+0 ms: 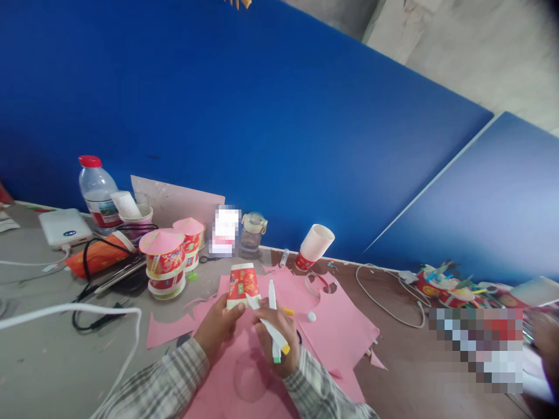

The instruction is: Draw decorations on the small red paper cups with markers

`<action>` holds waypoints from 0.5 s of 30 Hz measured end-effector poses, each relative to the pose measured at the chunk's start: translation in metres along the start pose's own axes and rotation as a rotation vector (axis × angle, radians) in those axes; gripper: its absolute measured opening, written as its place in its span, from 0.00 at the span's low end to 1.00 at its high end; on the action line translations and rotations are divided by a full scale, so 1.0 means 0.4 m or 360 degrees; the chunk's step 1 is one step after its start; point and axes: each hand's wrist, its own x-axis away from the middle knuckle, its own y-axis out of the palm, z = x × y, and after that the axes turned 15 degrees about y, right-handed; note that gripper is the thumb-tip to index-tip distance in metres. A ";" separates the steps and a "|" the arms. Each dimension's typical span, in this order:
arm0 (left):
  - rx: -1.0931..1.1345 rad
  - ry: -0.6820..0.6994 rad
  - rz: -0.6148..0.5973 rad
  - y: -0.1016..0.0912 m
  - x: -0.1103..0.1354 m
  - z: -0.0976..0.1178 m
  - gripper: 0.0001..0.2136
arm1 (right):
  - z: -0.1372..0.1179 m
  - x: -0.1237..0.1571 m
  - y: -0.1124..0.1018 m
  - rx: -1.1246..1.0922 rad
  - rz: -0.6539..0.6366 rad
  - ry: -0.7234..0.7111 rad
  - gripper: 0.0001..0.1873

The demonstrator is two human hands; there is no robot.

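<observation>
My left hand [217, 324] grips a red printed paper cup [243, 284] standing upside down on a sheet of pink paper [332, 326]. My right hand [276, 340] is closed around two white markers [274, 326], one with a yellow end and one with a green end. One marker's tip touches the lower rim of the cup. Both sleeves are plaid.
Two stacks of red cups with pink paper cone lids [166, 259] stand to the left. Behind them are a water bottle [96, 195], a power bank [64, 227], a small jar [253, 231] and a tipped paper cup [315, 246]. White cables [384, 297] cross the table. Another person's hand [545, 334] is at right.
</observation>
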 end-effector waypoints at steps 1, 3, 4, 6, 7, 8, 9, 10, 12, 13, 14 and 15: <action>0.0001 -0.0002 -0.0003 -0.001 0.000 0.000 0.16 | 0.002 0.000 0.000 -0.0005 -0.0001 0.0004 0.07; 0.0003 -0.0004 -0.0007 -0.001 0.000 0.001 0.16 | 0.005 0.001 0.000 -0.0011 0.0000 0.0013 0.07; 0.0004 -0.0004 -0.0009 -0.001 0.001 0.001 0.16 | 0.006 0.001 0.000 -0.0010 0.0002 0.0021 0.07; 0.0006 -0.0004 -0.0008 -0.001 0.002 0.002 0.16 | 0.008 0.001 0.000 -0.0012 0.0023 0.0031 0.07; 0.0008 -0.0005 -0.0007 0.000 0.002 0.002 0.17 | 0.008 0.001 0.000 -0.0016 0.0038 0.0032 0.07; 0.0009 -0.0005 -0.0006 0.000 0.002 0.002 0.17 | 0.008 0.001 0.001 -0.0021 0.0054 0.0032 0.07; 0.0009 -0.0005 -0.0004 0.000 0.002 0.002 0.17 | 0.008 0.001 0.001 -0.0026 0.0070 0.0029 0.07; 0.0009 -0.0005 -0.0002 0.000 0.002 0.002 0.17 | 0.008 0.001 0.001 -0.0026 0.0082 0.0025 0.07; 0.0008 -0.0003 -0.0001 0.000 0.001 0.001 0.17 | 0.007 0.002 0.002 -0.0016 0.0096 0.0023 0.07; 0.0007 0.0001 -0.0003 0.000 0.001 0.001 0.17 | 0.006 0.002 0.002 -0.0013 0.0100 0.0024 0.06; 0.0005 0.0005 -0.0005 0.000 0.001 0.001 0.17 | 0.005 0.002 0.003 -0.0013 0.0101 0.0026 0.06; 0.0003 0.0010 -0.0008 0.000 0.001 0.002 0.17 | 0.005 0.002 0.003 -0.0010 0.0098 0.0027 0.06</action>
